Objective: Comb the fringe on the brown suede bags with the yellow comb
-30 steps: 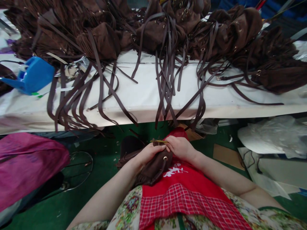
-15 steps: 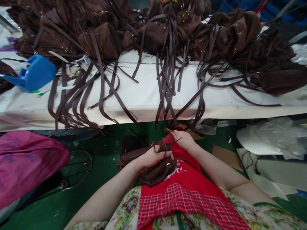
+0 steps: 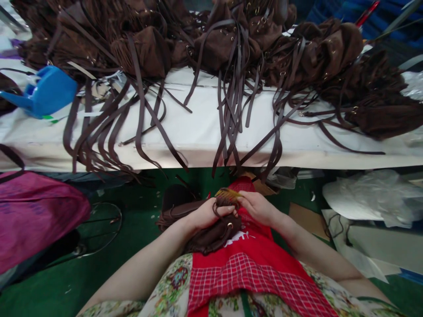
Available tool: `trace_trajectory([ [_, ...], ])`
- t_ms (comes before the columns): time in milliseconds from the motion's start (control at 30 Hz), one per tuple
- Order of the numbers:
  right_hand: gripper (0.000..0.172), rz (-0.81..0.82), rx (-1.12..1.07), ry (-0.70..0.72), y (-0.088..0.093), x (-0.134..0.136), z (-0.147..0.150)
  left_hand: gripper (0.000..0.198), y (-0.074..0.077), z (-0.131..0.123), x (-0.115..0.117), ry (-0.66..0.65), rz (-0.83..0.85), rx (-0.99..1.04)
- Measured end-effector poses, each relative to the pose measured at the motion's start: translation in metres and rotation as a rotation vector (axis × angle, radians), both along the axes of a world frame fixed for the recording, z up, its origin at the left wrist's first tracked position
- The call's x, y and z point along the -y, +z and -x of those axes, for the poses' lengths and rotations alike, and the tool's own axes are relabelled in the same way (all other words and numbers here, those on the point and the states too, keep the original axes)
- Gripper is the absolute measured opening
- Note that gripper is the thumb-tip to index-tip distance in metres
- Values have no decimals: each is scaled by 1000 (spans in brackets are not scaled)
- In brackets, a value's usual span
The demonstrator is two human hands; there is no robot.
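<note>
On my lap lies a brown suede bag (image 3: 211, 237) with a gold-coloured eyelet and a fringe. My left hand (image 3: 209, 215) is closed round the bag's bunched fringe, thumb on top. My right hand (image 3: 259, 208) pinches the end of a thin yellow comb (image 3: 228, 193), which is partly blurred. The comb lies over the fringe just above my left fingers. A red apron (image 3: 244, 246) with a checked band lies beneath the bag and both hands.
Across the white-covered table (image 3: 185, 132) are heaped brown bags (image 3: 145, 53), their straps (image 3: 231, 110) hanging past the front edge. A blue watering-can-like container (image 3: 53, 92) stands at left. Pink cloth (image 3: 39, 215) is lower left; clear plastic (image 3: 373, 193) lies at right.
My right hand has drawn the comb nearer, from beyond the fringe to over it at my left hand. My left hand still grips the bag in nearly the same place.
</note>
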State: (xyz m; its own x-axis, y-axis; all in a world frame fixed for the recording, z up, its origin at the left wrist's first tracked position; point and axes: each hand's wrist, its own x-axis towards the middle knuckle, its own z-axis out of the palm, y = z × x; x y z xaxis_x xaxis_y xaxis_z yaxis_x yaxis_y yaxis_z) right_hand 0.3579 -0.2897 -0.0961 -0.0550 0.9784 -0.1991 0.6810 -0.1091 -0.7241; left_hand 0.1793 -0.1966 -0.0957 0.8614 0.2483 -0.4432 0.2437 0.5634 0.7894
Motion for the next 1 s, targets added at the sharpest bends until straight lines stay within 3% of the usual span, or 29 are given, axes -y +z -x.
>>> trace_trajectory([
  [100, 27, 138, 149, 109, -5, 0, 18, 27, 4, 1, 1, -81, -56, 87],
  [200, 27, 220, 305, 104, -12, -3, 24, 26, 9, 3, 1, -144, -132, 143],
  [433, 35, 140, 552, 9, -11, -2, 17, 31, 13, 12, 1, -117, -163, 86],
  [667, 39, 379, 683, -140, -56, 2, -24, 33, 13, 13, 3, -115, -104, 47],
  [767, 42, 391, 580, -175, -67, 8, -42, 31, 20, 21, -7, -50, -116, 31],
  [867, 41, 374, 516, -201, -71, 15, -53, 30, 18, 40, -33, 94, -241, -58],
  [933, 40, 361, 500, -207, -74, 18, -56, 34, 5, 58, -58, 265, -344, -188],
  [1000, 39, 332, 472, -211, -78, 21, -57, 44, -19, 77, -83, 443, -438, -384],
])
